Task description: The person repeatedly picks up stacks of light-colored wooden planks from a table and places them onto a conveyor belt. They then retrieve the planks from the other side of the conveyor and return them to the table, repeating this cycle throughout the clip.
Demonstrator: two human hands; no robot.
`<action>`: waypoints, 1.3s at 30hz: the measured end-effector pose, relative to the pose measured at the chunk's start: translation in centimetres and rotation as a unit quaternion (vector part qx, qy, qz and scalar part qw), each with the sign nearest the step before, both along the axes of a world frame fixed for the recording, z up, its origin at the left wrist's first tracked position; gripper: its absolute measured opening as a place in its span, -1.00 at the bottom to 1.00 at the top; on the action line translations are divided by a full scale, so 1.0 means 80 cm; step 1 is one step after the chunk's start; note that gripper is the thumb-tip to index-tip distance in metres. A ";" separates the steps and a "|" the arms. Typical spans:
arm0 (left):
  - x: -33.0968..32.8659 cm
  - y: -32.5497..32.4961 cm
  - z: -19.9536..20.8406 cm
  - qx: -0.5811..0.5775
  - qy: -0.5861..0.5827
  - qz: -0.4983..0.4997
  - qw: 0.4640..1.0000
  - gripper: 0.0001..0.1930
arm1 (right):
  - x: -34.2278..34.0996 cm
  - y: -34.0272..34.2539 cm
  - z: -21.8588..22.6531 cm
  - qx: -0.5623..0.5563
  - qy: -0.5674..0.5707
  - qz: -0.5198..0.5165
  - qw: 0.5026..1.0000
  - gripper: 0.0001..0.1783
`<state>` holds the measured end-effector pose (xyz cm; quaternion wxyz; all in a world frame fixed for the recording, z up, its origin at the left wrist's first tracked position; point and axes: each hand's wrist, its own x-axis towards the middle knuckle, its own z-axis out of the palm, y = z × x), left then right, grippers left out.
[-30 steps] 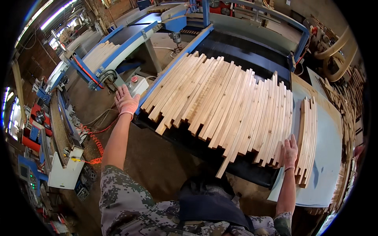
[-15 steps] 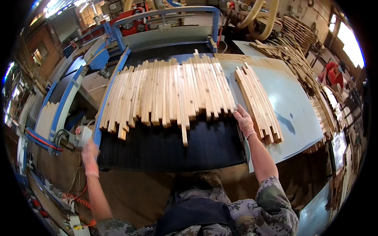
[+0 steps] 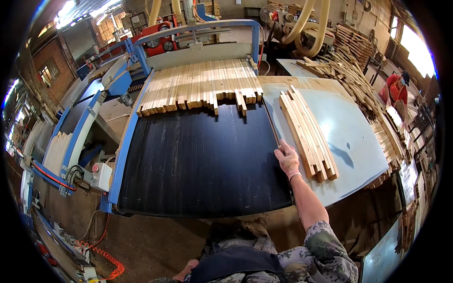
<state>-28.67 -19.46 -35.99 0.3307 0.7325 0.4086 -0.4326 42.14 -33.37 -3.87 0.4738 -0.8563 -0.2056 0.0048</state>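
A row of pale wooden strips [image 3: 198,85] lies side by side on the black conveyor belt [image 3: 203,160], up against the blue-framed machine [image 3: 198,29]. Their near ends are uneven. My right hand [image 3: 288,161], in a light knitted glove, rests at the seam between the belt and the grey side table [image 3: 354,137]. Its fingers are loosely bent, thumb and forefinger apart, with no strip in it. Just beyond it on that table lies a small stack of wooden strips [image 3: 309,134]. Only a bit of my left hand [image 3: 189,266] shows, low against my body; its fingers are hidden.
A control box with a red button [image 3: 100,177] sits at the belt's left edge. Beyond it runs another blue-framed conveyor [image 3: 78,127]. Loose timber [image 3: 344,70] is heaped at the far right, where a person in red [image 3: 395,89] stands. An orange coiled hose [image 3: 111,262] hangs at lower left.
The row of strips has moved away from me toward the machine, baring more belt. My left hand has dropped from beside the control box to my body. My right hand has come slightly nearer.
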 end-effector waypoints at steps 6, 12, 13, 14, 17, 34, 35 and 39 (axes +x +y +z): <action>-0.007 -0.022 0.008 -0.010 -0.016 0.098 0.995 -0.65 | -0.001 -0.004 -0.007 0.040 -0.001 -0.002 0.999 -0.31; 0.034 0.036 0.012 0.065 -0.070 0.063 0.993 -0.62 | -0.009 0.000 0.006 0.005 -0.002 -0.007 1.000 -0.32; 0.048 0.046 0.009 0.081 -0.086 0.033 0.992 -0.62 | -0.003 -0.005 0.002 -0.003 -0.009 -0.008 1.000 -0.32; 0.057 0.058 0.017 0.103 -0.098 0.003 0.990 -0.61 | -0.002 -0.001 -0.001 -0.006 -0.013 -0.002 1.000 -0.32; 0.081 0.072 0.011 0.170 -0.136 -0.142 0.966 -0.59 | -0.006 0.000 0.000 -0.007 -0.012 -0.007 1.000 -0.34; 0.116 -0.008 -0.058 0.017 -0.087 0.573 0.814 -0.37 | 0.012 0.001 -0.037 0.026 -0.002 0.022 0.999 -0.41; 0.109 0.003 -0.040 0.030 -0.087 0.553 0.828 -0.38 | 0.016 -0.002 -0.043 0.024 -0.020 0.036 0.999 -0.41; 0.117 0.014 -0.019 0.037 -0.102 0.386 0.916 -0.44 | -0.021 0.022 0.007 0.026 -0.005 0.024 0.999 -0.39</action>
